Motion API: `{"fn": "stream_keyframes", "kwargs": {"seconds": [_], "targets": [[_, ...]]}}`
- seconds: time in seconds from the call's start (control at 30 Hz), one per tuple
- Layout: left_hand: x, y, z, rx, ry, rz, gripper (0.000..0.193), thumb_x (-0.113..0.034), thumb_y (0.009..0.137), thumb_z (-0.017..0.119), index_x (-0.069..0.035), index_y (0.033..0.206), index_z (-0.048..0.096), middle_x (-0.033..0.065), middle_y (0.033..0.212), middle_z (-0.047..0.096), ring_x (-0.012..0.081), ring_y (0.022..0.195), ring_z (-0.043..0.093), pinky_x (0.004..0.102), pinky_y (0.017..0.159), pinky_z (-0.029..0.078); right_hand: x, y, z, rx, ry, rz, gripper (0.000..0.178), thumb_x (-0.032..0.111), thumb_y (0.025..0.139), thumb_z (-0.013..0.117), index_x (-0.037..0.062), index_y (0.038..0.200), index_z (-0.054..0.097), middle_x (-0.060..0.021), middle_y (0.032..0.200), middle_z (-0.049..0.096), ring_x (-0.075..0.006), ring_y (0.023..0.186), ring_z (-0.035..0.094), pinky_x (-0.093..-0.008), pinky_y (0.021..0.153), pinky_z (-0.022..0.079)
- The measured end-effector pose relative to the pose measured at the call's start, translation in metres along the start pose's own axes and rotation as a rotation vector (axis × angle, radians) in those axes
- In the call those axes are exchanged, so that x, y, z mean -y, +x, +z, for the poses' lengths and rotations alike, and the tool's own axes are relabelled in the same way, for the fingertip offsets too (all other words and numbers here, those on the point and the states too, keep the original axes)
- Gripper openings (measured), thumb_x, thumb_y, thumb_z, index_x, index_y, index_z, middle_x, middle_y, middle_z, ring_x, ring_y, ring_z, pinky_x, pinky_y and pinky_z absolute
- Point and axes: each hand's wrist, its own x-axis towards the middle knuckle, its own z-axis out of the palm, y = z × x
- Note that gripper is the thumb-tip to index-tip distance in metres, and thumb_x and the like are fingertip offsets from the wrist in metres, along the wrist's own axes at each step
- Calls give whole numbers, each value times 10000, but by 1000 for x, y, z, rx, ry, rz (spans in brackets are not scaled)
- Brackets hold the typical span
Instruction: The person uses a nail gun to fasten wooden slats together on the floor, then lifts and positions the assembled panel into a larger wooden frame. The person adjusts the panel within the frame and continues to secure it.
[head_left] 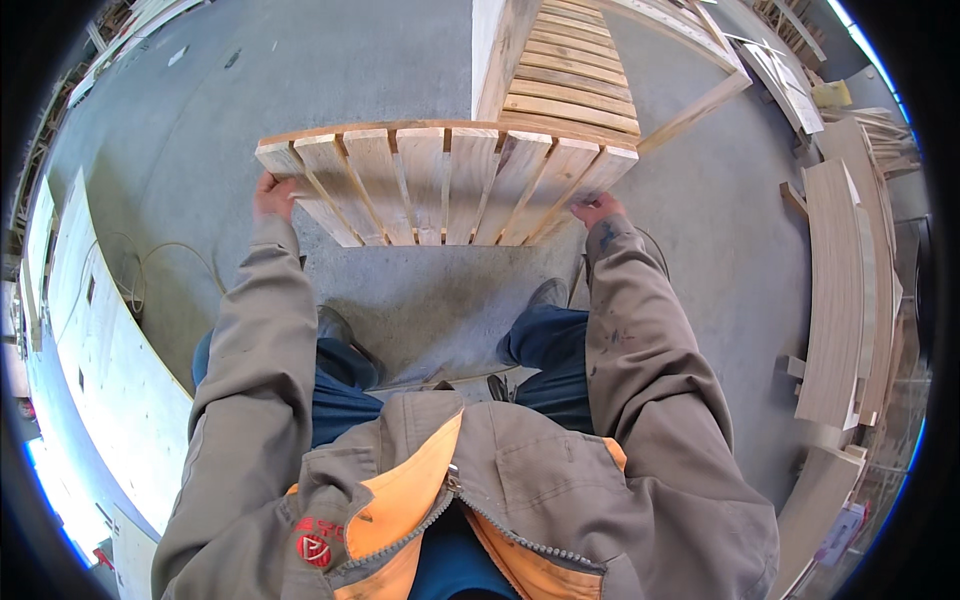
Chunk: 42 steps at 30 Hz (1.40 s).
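A slatted wooden panel point(446, 185) of pale boards is held up in front of me, its slats running from the far edge toward me. My left hand point(274, 196) grips its left side, with the fingers partly hidden by the outer slat. At the right side my right hand point(598, 209) is closed on the panel's edge. Just beyond stands a larger wooden frame point(506, 70) with a slatted surface point(570, 75); whether the panel touches it I cannot tell.
Long pale boards point(100, 350) lie along the left. Stacked wood sheets point(838, 290) and loose timber stand at the right. A thin hose or cable point(190, 247) curls over the grey concrete floor point(330, 70), and my boots point(345, 335) are below the panel.
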Motion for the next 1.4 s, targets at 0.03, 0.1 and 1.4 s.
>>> {"fn": "stream_keyframes", "kwargs": {"seconds": [0.03,0.1,1.4], "targets": [[-17,-6,8,-12,33,-5,362,12,862,665,-111,1202,678,4,1111,686,139,951,615,296,770,488,-1,0,-5,3,11,-28,459,174,802,848,-7,1179,658,-106,1069,750,-196,924,707,-330,808,558],[-54,-16,2,-62,164,12,307,-20,869,676,-126,1156,694,-15,1067,685,128,909,605,309,746,489,34,-14,15,20,140,7,462,134,789,851,-8,1184,656,-119,1089,748,-221,984,712,-340,849,563],[-71,-74,64,-271,-17,-109,777,-426,932,700,-155,1558,328,73,1538,411,273,1371,436,520,969,456,178,-134,-112,-103,568,-345,458,35,746,856,20,1154,650,-92,986,736,-148,859,692,-301,781,574]]}}
